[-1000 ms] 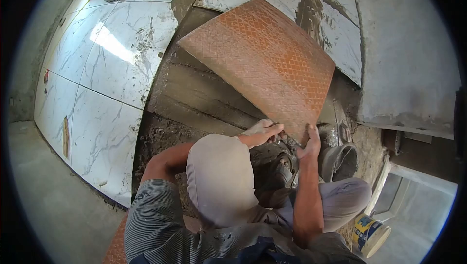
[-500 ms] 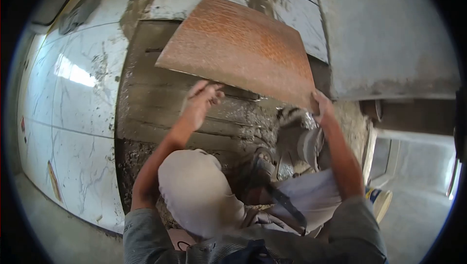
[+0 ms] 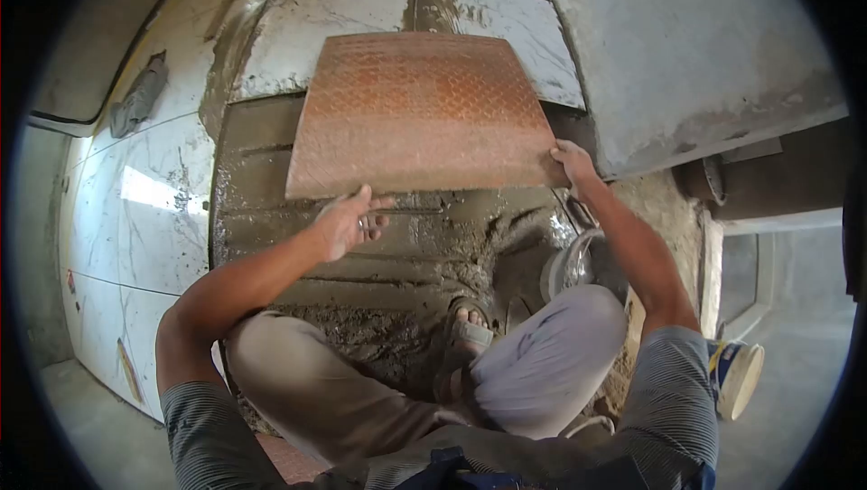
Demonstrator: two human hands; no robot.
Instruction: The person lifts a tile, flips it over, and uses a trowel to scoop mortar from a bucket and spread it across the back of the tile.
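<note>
A large tile (image 3: pixel 415 120) with a reddish-brown, ridged face lies over grey wet mortar (image 3: pixel 361 246). Its near edge appears raised. My right hand (image 3: pixel 572 165) grips the tile's near right corner, thumb on top. At the near edge, left of the middle, my left hand (image 3: pixel 348 223) has its fingers spread, the thumb at the edge and the other fingers below it. Whether the left fingers bear any of its weight cannot be made out.
White marbled tiles (image 3: pixel 149 228) cover the floor at left, with a grey cloth (image 3: pixel 140 97) on them. A metal bowl (image 3: pixel 578 264) stands by my right knee, and a bucket (image 3: pixel 741 380) farther right. A grey wall block (image 3: pixel 695 47) rises at upper right.
The tile has turned more level and square to me, its left side coming nearer. My left hand has moved left and down with it, and my knees have spread apart.
</note>
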